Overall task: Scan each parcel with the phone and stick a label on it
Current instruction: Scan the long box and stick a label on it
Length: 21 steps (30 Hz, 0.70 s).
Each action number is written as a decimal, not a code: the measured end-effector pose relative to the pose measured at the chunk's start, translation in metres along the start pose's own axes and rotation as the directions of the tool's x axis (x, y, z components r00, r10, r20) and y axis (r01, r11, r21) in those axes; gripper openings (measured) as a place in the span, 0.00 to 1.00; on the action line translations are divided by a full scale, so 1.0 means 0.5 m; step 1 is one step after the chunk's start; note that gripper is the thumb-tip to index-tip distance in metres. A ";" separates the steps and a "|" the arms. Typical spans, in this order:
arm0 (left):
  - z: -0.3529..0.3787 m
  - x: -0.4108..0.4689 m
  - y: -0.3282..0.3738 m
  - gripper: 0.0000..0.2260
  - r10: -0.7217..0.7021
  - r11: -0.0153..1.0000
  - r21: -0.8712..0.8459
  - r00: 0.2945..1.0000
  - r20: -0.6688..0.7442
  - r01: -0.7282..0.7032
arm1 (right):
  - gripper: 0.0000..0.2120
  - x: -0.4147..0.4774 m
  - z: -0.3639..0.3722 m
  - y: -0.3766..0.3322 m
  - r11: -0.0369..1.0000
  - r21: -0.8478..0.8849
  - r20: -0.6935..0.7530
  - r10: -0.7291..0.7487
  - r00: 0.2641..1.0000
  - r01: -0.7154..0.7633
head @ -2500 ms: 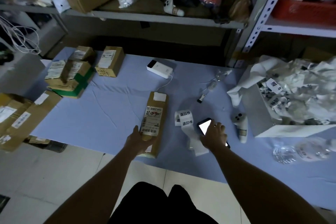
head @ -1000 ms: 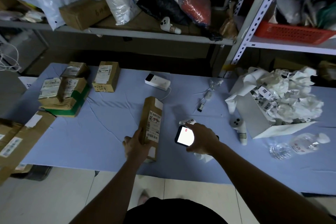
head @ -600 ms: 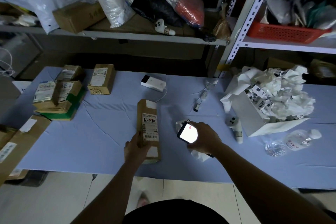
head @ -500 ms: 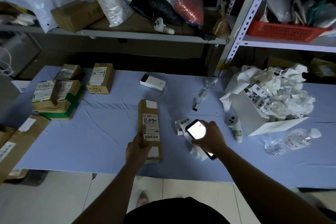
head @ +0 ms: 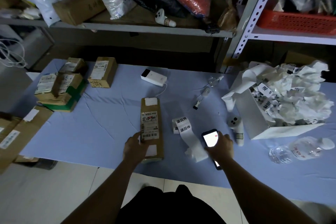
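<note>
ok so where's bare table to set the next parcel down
Widest bare patch: the cloth between the box stack and the parcel that the left hand holds. A smaller one runs along the near edge, below the bottle. Crowded from parcel to white box: label strip, phone in the right hand, controller.

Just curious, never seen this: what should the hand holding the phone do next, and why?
Probably set the phone down and peel a label off the strip: the right hand has brought it from the parcel down beside the strip, while the left hand holds the parcel flat.
</note>
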<state>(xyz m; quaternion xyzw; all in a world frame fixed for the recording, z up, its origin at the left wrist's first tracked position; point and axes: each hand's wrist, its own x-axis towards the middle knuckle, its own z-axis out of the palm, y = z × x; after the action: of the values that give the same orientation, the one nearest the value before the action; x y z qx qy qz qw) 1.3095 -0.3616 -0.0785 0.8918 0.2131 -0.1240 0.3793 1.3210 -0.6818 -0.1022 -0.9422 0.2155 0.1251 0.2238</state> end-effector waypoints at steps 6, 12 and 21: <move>0.004 -0.004 0.021 0.30 0.020 0.987 0.160 0.998 -0.055 -0.011 | 0.41 0.022 0.011 0.025 0.992 -0.104 0.065 -0.063 0.996 0.069; 0.021 -0.015 0.057 0.26 0.087 0.944 0.328 0.987 -0.138 -0.038 | 0.35 0.048 -0.001 -0.014 0.952 -0.258 0.014 -0.165 0.986 0.163; 0.033 0.003 0.109 0.22 0.279 0.895 0.368 0.960 -0.026 -0.250 | 0.37 0.039 0.022 -0.153 0.937 0.340 0.348 -0.199 0.916 0.074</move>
<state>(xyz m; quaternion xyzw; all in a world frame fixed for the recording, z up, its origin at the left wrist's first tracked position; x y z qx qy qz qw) 1.3358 -0.4072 -0.0564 0.9711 0.0780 -0.0735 0.2135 1.3719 -0.6218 -0.0899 -0.8643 0.1186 0.2512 0.4192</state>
